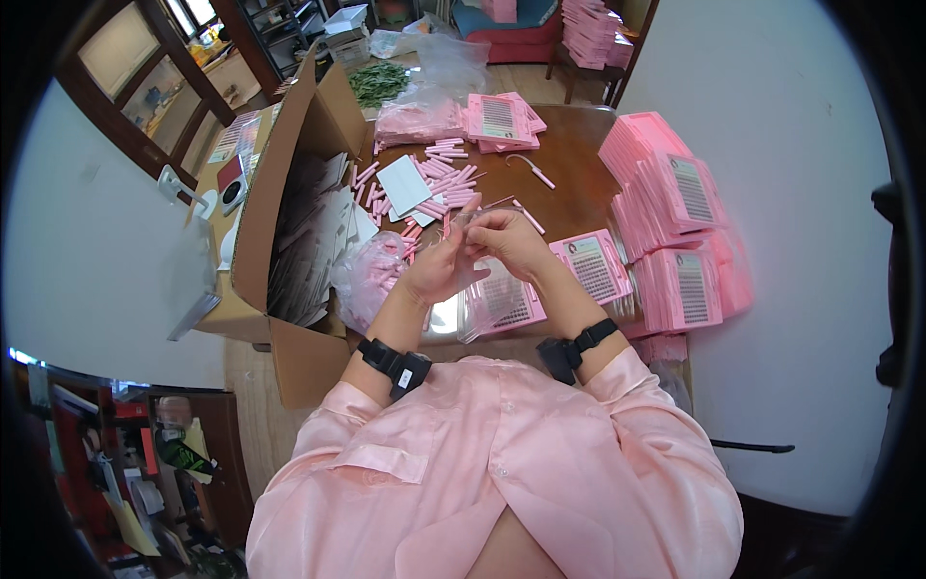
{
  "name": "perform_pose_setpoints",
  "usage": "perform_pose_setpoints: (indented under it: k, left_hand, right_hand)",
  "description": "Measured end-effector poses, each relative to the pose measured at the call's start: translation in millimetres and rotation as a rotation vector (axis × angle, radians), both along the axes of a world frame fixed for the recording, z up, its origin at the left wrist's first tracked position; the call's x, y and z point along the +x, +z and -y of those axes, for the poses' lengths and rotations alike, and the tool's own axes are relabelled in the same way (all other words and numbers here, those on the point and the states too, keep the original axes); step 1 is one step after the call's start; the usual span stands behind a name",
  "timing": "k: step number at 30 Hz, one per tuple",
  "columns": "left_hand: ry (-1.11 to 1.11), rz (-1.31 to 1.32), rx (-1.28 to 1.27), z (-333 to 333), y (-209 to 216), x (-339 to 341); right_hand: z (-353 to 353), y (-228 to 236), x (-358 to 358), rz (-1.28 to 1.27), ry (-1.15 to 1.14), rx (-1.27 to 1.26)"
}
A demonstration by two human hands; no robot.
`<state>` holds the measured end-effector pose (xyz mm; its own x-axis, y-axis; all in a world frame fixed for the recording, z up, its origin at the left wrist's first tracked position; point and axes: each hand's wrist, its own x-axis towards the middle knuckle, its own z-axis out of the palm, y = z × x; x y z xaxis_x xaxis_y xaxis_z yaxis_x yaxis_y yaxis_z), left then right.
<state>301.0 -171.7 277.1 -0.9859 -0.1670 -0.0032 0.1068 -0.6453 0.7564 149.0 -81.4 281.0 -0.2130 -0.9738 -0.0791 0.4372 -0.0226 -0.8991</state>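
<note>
Over the near part of the brown table, my left hand and my right hand come together around a clear plastic bag. The bag's film hangs below my fingers. My right thumb and fingertips pinch at its upper part, while my left hand is closed on its side. Beneath and beside my right hand lie pink lash trays with rows of dark lashes. Left of my hands, many slim pink tubes lie loose, with white cards on top. More tubes sit inside a crumpled clear bag.
A large open cardboard box with packets inside stands at the left. Tall stacks of pink trays line the table's right side. A wrapped pink pile and a tube with a curved end lie farther back. A white wall rises at the right.
</note>
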Motion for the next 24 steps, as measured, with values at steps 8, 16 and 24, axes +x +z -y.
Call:
perform_pose_setpoints:
  k: [8,16,24]
  left_hand:
    - [0.078,-0.094,0.058,0.8,10.4,-14.0]
    - [0.14,-0.138,0.075,-6.6,11.3,-29.7]
    - [0.259,-0.098,0.101,-25.5,24.5,-42.5]
  right_hand:
    - [22.4,8.6,-22.5,0.022,0.113,0.001]
    - [26.4,9.4,-42.1,0.052,0.195,-0.039]
    - [22.0,14.9,-53.9,0.054,0.228,-0.035]
